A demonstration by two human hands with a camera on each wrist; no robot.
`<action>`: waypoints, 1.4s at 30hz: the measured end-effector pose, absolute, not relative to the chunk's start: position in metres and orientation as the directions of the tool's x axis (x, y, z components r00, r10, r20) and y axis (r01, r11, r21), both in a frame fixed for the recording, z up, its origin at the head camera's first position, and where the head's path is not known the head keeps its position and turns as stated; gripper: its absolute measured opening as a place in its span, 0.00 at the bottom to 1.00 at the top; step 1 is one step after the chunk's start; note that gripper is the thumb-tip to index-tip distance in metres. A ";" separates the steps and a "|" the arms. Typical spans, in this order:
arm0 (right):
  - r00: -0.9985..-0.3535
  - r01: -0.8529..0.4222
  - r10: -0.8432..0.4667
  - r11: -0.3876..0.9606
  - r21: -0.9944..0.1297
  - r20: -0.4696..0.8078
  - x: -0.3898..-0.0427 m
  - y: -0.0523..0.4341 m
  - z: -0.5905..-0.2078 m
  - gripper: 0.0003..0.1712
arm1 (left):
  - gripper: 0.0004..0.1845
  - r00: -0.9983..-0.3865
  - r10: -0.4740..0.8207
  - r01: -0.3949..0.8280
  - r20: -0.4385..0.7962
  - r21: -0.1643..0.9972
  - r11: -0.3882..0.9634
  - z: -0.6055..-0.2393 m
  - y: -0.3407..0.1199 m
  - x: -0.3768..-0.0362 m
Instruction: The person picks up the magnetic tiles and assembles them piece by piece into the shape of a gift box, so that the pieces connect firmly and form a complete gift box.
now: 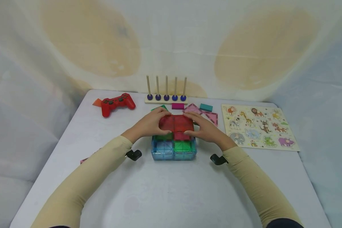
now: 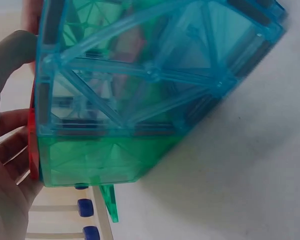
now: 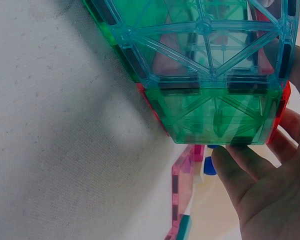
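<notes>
White table (image 1: 171, 190) is covered in cloth; near its middle a box of translucent magnetic tiles (image 1: 174, 145) is seated, blue and green walls at the front, red tiles (image 1: 176, 123) laid flat as a lid on top. Box is held from both sides: left hand (image 1: 148, 125) is placed on the left part of the red lid, fingers spread over it and bent down round the edge; right hand (image 1: 205, 128) mirrors that on the right part, fingers likewise wrapped over the lid's edge. In the left wrist view the left hand's fingers (image 2: 10, 150) are seen against the red edge of the box. To the right of the box, well apart, an animal puzzle board (image 1: 257, 126) is laid flat. Behind the box a wooden peg rack (image 1: 166, 95) with five upright pegs and blue beads is set. Behind and left of the box a red game controller (image 1: 117, 104) is seen. Just behind the box loose tiles are scattered: pink triangles (image 1: 211, 117), a teal block (image 1: 206, 107), a magenta block (image 1: 178, 106).
</notes>
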State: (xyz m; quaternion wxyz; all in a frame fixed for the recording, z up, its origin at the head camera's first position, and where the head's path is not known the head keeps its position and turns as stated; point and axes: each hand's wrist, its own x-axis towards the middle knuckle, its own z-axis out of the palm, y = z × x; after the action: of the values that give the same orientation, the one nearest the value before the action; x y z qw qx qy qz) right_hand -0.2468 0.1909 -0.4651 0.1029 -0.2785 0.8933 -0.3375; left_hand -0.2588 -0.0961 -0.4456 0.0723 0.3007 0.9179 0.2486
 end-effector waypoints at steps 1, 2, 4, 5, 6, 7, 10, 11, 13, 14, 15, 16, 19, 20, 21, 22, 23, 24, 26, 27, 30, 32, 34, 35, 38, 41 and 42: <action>-0.825 -0.426 -0.565 0.619 -0.660 0.003 -0.247 0.191 -0.465 0.47 | 0.42 -0.809 0.588 0.516 0.017 0.501 0.695 -0.446 -0.097 -0.259; -0.825 -0.426 -0.564 0.619 -0.660 0.003 -0.247 0.191 -0.465 0.47 | 0.43 -0.809 0.587 0.516 0.015 0.498 0.697 -0.446 -0.097 -0.258; -0.826 -0.424 -0.563 0.619 -0.661 0.003 -0.247 0.190 -0.465 0.47 | 0.44 -0.809 0.588 0.515 0.013 0.500 0.697 -0.446 -0.098 -0.258; -0.826 -0.424 -0.564 0.617 -0.663 0.004 -0.247 0.190 -0.465 0.47 | 0.45 -0.809 0.587 0.513 0.011 0.499 0.699 -0.446 -0.099 -0.257; -0.826 -0.423 -0.563 0.617 -0.664 0.004 -0.247 0.190 -0.465 0.47 | 0.45 -0.810 0.587 0.513 0.009 0.497 0.700 -0.446 -0.099 -0.257; -0.826 -0.423 -0.563 0.616 -0.665 0.004 -0.247 0.190 -0.465 0.47 | 0.45 -0.811 0.586 0.511 0.007 0.496 0.702 -0.446 -0.100 -0.257; -0.827 -0.419 -0.562 0.611 -0.671 0.005 -0.247 0.190 -0.465 0.47 | 0.43 -0.813 0.582 0.507 0.000 0.492 0.708 -0.447 -0.100 -0.257; -0.828 -0.418 -0.561 0.610 -0.673 0.005 -0.247 0.190 -0.466 0.47 | 0.43 -0.815 0.580 0.505 -0.002 0.488 0.711 -0.447 -0.100 -0.257; -0.828 -0.416 -0.561 0.605 -0.679 0.007 -0.246 0.189 -0.466 0.47 | 0.43 -0.816 0.578 0.504 -0.004 0.483 0.716 -0.448 -0.100 -0.257; -0.827 -0.417 -0.562 0.601 -0.682 0.011 -0.247 0.189 -0.466 0.46 | 0.43 -0.817 0.576 0.504 -0.005 0.480 0.718 -0.448 -0.100 -0.257; -0.826 -0.418 -0.563 0.597 -0.685 0.013 -0.246 0.189 -0.466 0.46 | 0.43 -0.818 0.575 0.503 -0.005 0.476 0.721 -0.449 -0.100 -0.257; -0.825 -0.420 -0.565 0.594 -0.687 0.016 -0.246 0.189 -0.466 0.46 | 0.43 -0.819 0.574 0.504 -0.005 0.473 0.723 -0.449 -0.100 -0.257; -0.823 -0.425 -0.568 0.586 -0.690 0.024 -0.246 0.189 -0.466 0.46 | 0.44 -0.818 0.575 0.505 -0.005 0.472 0.723 -0.449 -0.101 -0.257; -0.822 -0.426 -0.569 0.584 -0.691 0.025 -0.247 0.190 -0.467 0.47 | 0.44 -0.817 0.577 0.507 -0.002 0.474 0.720 -0.449 -0.101 -0.256; -0.822 -0.423 -0.569 0.583 -0.693 0.023 -0.247 0.190 -0.467 0.47 | 0.44 -0.815 0.580 0.511 0.002 0.475 0.717 -0.449 -0.101 -0.256; -0.822 -0.419 -0.569 0.579 -0.699 0.022 -0.246 0.191 -0.467 0.47 | 0.44 -0.814 0.581 0.512 0.006 0.479 0.713 -0.449 -0.102 -0.256; -0.823 -0.411 -0.567 0.574 -0.708 0.018 -0.246 0.191 -0.468 0.48 | 0.45 -0.815 0.580 0.512 0.007 0.479 0.713 -0.449 -0.103 -0.255; -0.824 -0.404 -0.567 0.567 -0.718 0.016 -0.246 0.192 -0.468 0.48 | 0.45 -0.815 0.579 0.511 0.007 0.480 0.713 -0.449 -0.104 -0.255; -0.824 -0.394 -0.566 0.554 -0.734 0.014 -0.246 0.194 -0.469 0.49 | 0.46 -0.819 0.574 0.504 0.006 0.485 0.715 -0.450 -0.107 -0.254; -0.824 -0.389 -0.566 0.548 -0.741 0.015 -0.246 0.195 -0.469 0.49 | 0.46 -0.823 0.568 0.497 0.004 0.489 0.717 -0.451 -0.108 -0.253; -0.820 -0.392 -0.572 0.533 -0.750 0.022 -0.246 0.197 -0.469 0.49 | 0.46 -0.833 0.553 0.478 -0.008 0.493 0.727 -0.453 -0.113 -0.253; -0.817 -0.395 -0.577 0.528 -0.752 0.024 -0.247 0.197 -0.469 0.49 | 0.47 -0.837 0.547 0.471 -0.011 0.496 0.730 -0.454 -0.115 -0.253; -0.816 -0.390 -0.577 0.526 -0.756 0.019 -0.247 0.198 -0.469 0.49 | 0.47 -0.840 0.543 0.465 -0.014 0.496 0.733 -0.455 -0.117 -0.253; -0.816 -0.386 -0.577 0.525 -0.759 0.016 -0.248 0.198 -0.469 0.49 | 0.47 -0.840 0.543 0.464 -0.014 0.499 0.732 -0.455 -0.117 -0.253; -0.819 -0.374 -0.573 0.524 -0.765 0.008 -0.248 0.198 -0.469 0.49 | 0.48 -0.843 0.537 0.457 -0.013 0.507 0.730 -0.455 -0.119 -0.253; -0.821 -0.371 -0.571 0.524 -0.767 0.007 -0.248 0.198 -0.468 0.49 | 0.48 -0.845 0.535 0.454 -0.008 0.521 0.723 -0.455 -0.120 -0.253; -0.821 -0.371 -0.571 0.523 -0.767 0.008 -0.248 0.198 -0.468 0.48 | 0.48 -0.845 0.534 0.452 -0.007 0.525 0.722 -0.455 -0.120 -0.253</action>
State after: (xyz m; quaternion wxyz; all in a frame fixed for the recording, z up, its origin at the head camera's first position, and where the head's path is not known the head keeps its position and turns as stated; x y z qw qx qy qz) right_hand -0.2483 0.1978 -0.4679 0.1231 -0.2726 0.8639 -0.4053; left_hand -0.2533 -0.1197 -0.4554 0.0790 0.2666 0.9244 0.2610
